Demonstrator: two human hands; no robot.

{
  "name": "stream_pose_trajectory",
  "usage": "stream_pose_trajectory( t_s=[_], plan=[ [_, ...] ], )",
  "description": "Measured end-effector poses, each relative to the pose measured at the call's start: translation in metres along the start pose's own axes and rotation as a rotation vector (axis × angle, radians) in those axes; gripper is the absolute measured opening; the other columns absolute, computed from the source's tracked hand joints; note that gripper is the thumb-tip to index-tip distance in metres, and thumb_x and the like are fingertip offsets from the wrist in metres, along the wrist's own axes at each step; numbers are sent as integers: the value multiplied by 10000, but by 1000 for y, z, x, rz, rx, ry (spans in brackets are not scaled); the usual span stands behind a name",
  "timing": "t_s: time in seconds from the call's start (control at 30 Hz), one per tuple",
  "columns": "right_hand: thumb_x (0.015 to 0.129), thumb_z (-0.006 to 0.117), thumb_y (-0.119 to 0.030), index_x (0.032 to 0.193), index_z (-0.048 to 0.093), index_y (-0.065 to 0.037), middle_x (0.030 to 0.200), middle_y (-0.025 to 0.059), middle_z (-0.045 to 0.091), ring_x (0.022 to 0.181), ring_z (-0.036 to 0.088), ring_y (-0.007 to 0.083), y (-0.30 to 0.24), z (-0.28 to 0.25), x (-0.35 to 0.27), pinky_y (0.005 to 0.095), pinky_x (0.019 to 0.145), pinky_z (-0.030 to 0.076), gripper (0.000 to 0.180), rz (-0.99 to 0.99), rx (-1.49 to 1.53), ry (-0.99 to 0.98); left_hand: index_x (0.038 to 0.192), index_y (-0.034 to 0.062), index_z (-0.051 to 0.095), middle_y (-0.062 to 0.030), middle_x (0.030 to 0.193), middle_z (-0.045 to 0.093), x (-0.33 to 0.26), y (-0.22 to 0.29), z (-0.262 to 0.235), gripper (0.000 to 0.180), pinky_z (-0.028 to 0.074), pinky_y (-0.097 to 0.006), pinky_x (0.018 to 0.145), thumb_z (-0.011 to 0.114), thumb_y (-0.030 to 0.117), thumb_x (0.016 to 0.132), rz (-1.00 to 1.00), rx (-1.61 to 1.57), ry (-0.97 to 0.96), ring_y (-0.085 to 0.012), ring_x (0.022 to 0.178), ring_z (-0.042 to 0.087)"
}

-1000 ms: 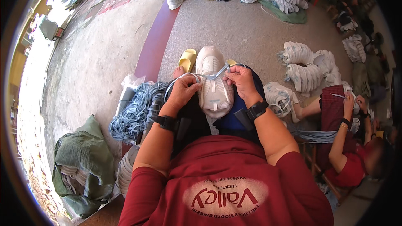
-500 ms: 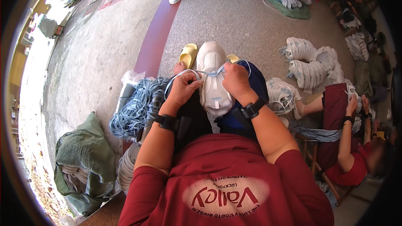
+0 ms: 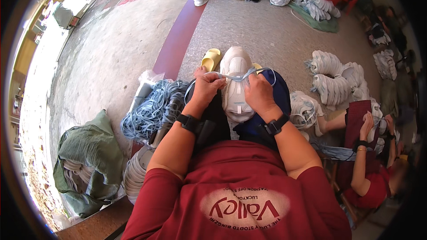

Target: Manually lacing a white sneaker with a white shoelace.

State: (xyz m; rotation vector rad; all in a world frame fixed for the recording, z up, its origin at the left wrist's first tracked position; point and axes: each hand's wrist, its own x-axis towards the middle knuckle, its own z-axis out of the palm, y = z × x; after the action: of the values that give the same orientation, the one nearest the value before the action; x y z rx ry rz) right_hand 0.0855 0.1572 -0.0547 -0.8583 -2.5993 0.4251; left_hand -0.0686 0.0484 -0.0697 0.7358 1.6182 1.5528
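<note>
A white sneaker rests on my lap, its toe pointing away from me. Across its upper part stretches a light-blue shoelace, drawn between my two hands. My left hand, to the left of the shoe, pinches one length of the lace with thumb and fingertips. On the right, my right hand is closed on the other length, and a loop of lace curves out beyond its knuckles. The right fingertips are partly hidden. Both hands are close to the shoe's sides.
To my left lies a heap of blue laces, with a green sack and stacked white shoe parts nearer me. Bundles of white shoes lie on the floor at the right. A co-worker in red sits at the right.
The whole view has shifted a little. My left hand has moved closer to the shoe, its fingers still pinching the lace. My right hand keeps its hold beside the shoe.
</note>
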Motion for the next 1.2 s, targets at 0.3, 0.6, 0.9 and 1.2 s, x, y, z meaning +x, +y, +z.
stream_pose_trajectory(
  t_s=[0.3,0.6,0.9,1.2],
  plan=[
    [718,559,-64,788,553,24,757,212,585,742,600,362,28,14,6,430,664,501,112,-26,-5,-24,722,12,664,-19,661,621,12,3,10,132,401,-206,575,652,107,813,-69,202,12,-82,643,532],
    [705,554,-23,749,549,-23,706,175,563,689,578,364,33,18,0,435,617,480,44,-83,187,167,769,9,666,-83,607,611,15,-4,14,203,448,-303,557,679,211,781,109,601,72,-152,555,567],
    [705,577,-39,729,563,-46,694,131,548,641,580,319,4,3,-2,410,574,474,29,-228,190,295,773,14,672,-139,630,625,15,-7,14,206,476,-319,591,717,213,741,128,545,163,-221,574,603],
    [738,567,-70,713,579,-45,705,142,556,656,587,328,-1,28,11,410,586,483,38,-236,247,176,830,-1,591,-197,821,585,-11,1,37,208,460,-425,791,598,201,778,243,992,113,-355,904,572]
  ],
)
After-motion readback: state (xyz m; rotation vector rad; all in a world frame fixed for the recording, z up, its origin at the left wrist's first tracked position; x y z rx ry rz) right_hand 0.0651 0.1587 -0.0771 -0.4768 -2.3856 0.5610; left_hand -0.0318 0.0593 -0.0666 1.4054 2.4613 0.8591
